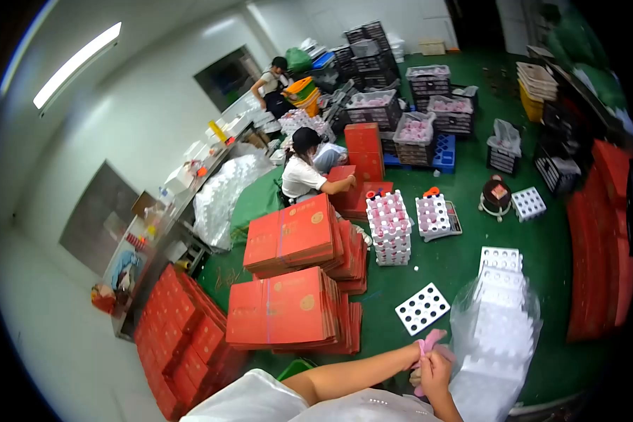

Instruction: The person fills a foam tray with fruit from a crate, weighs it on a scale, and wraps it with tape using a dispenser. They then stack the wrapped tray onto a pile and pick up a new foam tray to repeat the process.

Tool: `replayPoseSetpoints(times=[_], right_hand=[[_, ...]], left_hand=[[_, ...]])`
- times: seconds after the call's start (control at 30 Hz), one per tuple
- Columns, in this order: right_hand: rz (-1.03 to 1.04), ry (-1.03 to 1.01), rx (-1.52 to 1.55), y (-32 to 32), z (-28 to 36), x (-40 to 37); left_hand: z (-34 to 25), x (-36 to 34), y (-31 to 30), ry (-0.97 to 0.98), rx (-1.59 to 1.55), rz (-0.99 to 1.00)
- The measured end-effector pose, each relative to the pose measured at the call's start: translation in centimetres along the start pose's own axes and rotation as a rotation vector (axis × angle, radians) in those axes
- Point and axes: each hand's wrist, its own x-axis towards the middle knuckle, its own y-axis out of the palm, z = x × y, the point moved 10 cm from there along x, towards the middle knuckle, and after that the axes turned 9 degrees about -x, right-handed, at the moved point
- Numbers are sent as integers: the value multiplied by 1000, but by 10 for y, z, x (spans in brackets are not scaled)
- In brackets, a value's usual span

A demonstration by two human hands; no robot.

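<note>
My two hands meet low in the view, in front of my white top. My left hand [427, 346] is at least partly covered by a pink glove [435, 336]; how its fingers lie is hidden. My bare right hand [436, 373] is closed on the pink glove material near the left wrist. More pink material shows below the right hand. Just beyond the hands, a white tray with dark round holes [423, 309] lies on the green floor. To the right stands a row of stacked white trays [503, 316] in clear plastic.
Red flattened cartons [285, 309] are piled at left, more red cartons [598, 260] at right. A person [306, 169] sits beside red boxes; another [271, 88] stands farther back. Filled white trays [389, 228], a round stool [496, 197] and black crates [415, 137] stand ahead.
</note>
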Motion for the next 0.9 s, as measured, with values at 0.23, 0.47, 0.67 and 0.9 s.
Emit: replayPoseSetpoints(times=[0.23,0.47,0.67,0.9], right_hand=[[290,22,-51,-10,-14,155],[321,-106,29,8,-15,252],[353,-223,-45,4,-27,324],[326,-226,-283,-4,-7,407]], left_hand=[[-128,67,-15,87,-642,390],[-157,179,-98,349,-979,-123],[-243,176,-94,254,-787,-119],[-381,193,-38,140,-1389,681]])
